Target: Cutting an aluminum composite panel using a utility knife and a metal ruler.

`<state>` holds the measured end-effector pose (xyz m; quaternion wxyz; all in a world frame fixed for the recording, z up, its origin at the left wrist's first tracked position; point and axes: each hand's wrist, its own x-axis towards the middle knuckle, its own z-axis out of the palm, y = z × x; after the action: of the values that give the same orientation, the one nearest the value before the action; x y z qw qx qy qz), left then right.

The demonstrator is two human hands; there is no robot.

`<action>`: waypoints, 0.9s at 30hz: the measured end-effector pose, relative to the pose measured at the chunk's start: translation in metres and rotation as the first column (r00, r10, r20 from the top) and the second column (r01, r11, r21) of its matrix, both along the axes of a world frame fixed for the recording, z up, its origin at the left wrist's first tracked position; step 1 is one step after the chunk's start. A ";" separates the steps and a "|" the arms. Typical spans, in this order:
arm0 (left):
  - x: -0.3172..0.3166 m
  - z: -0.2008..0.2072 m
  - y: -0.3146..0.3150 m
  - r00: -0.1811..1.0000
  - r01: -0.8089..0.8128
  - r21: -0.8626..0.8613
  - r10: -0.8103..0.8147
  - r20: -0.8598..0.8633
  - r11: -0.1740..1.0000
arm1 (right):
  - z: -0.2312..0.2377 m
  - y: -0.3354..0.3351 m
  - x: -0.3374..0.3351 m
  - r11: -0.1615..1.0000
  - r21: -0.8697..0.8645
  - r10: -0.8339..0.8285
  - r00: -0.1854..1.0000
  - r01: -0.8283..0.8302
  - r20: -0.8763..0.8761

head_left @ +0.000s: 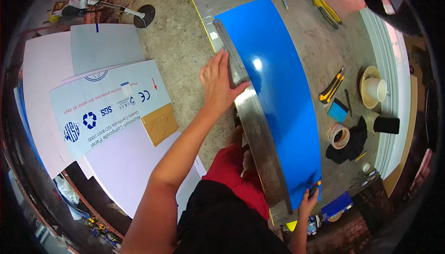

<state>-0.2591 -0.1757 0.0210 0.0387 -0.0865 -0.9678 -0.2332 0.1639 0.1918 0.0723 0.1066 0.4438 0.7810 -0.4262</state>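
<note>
Head view: left hand (219, 83) half-spread on metal ruler (230, 45); right hand (306, 205) curled around dark tool (315, 189).

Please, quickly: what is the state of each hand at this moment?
Left hand: open, spread on the metal ruler.
Right hand: closed, holding a small dark-and-yellow tool, probably a cutter.

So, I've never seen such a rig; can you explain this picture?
There is no machine, just someone working bare-handed. The one picture comes from a wide fisheye camera worn on their head, looking down. On the grey table lies a blue sheet with a metal ruler along its left side. The left hand spreads over the ruler; the right hand, near the sheet's lower right corner, holds a small dark tool, perhaps a knife. Pliers, a cutter and a black cloth lie nearby.
</note>
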 end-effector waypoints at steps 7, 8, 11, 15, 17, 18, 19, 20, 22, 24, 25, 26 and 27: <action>-0.049 -0.011 -0.003 0.983 0.044 -0.038 -0.037 0.182 0.998 | 0.015 -0.074 -0.197 0.942 -0.065 0.319 0.939 -0.329 -0.132; -0.050 -0.013 -0.003 0.984 0.040 -0.025 -0.035 0.175 0.999 | 0.019 -0.086 -0.219 0.926 -0.074 0.359 0.926 -0.369 -0.119; -0.050 -0.016 -0.004 0.972 0.061 -0.071 -0.043 0.231 0.996 | 0.023 -0.119 -0.270 0.884 -0.041 0.452 0.872 -0.466 -0.187; -0.052 -0.010 -0.004 0.964 0.052 -0.127 -0.016 0.265 0.990 | 0.025 -0.146 -0.317 0.852 -0.152 0.480 0.864 -0.501 -0.155; -0.054 -0.006 0.003 0.950 0.044 -0.138 0.001 0.311 0.990 | 0.017 -0.148 -0.331 0.838 -0.114 0.508 0.839 -0.534 -0.196; -0.054 -0.004 0.004 0.950 0.045 -0.141 0.001 0.312 0.989 | 0.013 -0.150 -0.339 0.820 -0.082 0.536 0.810 -0.566 -0.237; -0.054 -0.002 0.006 0.945 0.042 -0.137 0.005 0.327 0.990 | 0.012 -0.151 -0.349 0.818 -0.100 0.535 0.814 -0.566 -0.225; -0.054 -0.001 0.008 0.939 0.040 -0.133 0.008 0.345 0.990 | 0.009 -0.152 -0.357 0.820 -0.107 0.532 0.817 -0.563 -0.222; -0.056 0.002 0.010 0.932 0.039 -0.138 0.014 0.363 0.990 | 0.002 -0.154 -0.372 0.807 -0.126 0.536 0.805 -0.577 -0.254; -0.058 0.009 0.011 0.924 0.039 -0.149 0.021 0.381 0.988 | -0.004 -0.159 -0.387 0.791 -0.114 0.555 0.783 -0.602 -0.282; -0.060 0.011 0.013 0.914 0.033 -0.150 0.031 0.404 0.988 | -0.007 -0.160 -0.393 0.774 -0.088 0.578 0.756 -0.627 -0.307; -0.061 0.013 0.014 0.903 0.026 -0.152 0.042 0.427 0.988 | -0.011 -0.161 -0.397 0.776 -0.094 0.574 0.761 -0.623 -0.302; -0.062 0.015 0.015 0.900 0.029 -0.158 0.043 0.434 0.987 | -0.016 -0.163 -0.402 0.749 -0.048 0.612 0.718 -0.661 -0.333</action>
<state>-0.3216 -0.1604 0.0363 -0.1849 -0.0313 -0.9678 -0.1681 -0.2382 0.0292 0.0561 0.1646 0.0680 0.8550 -0.4870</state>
